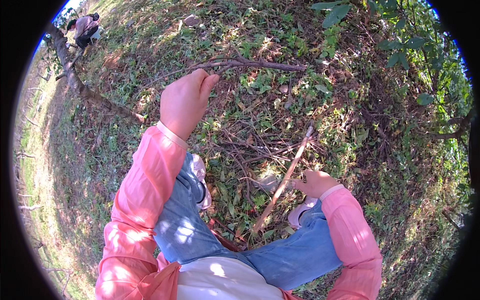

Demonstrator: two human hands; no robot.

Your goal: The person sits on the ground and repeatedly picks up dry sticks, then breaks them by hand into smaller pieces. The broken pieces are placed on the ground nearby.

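My left hand (189,99), fingers curled, is closed on a forked dry branch (262,64), whose thick end points right while thin twigs trail left. Lower right, my right hand (315,183) is beside a pale wooden stick (283,183) that slants up to the right between my feet; whether the fingers touch it is not plain. Under and behind the stick lies a loose pile of thin twigs (258,152) on the ground. A flat grey stone (268,182) shows near the middle of the stick. Something dark red (227,240) is partly hidden between my legs.
Weeds and dry grass cover the ground (142,195). A thick bare tree limb (95,98) crosses the upper left; beyond it a person (85,28) bends down. Leafy branches (405,45) hang at the upper right. My shoes (202,182) flank the twigs.
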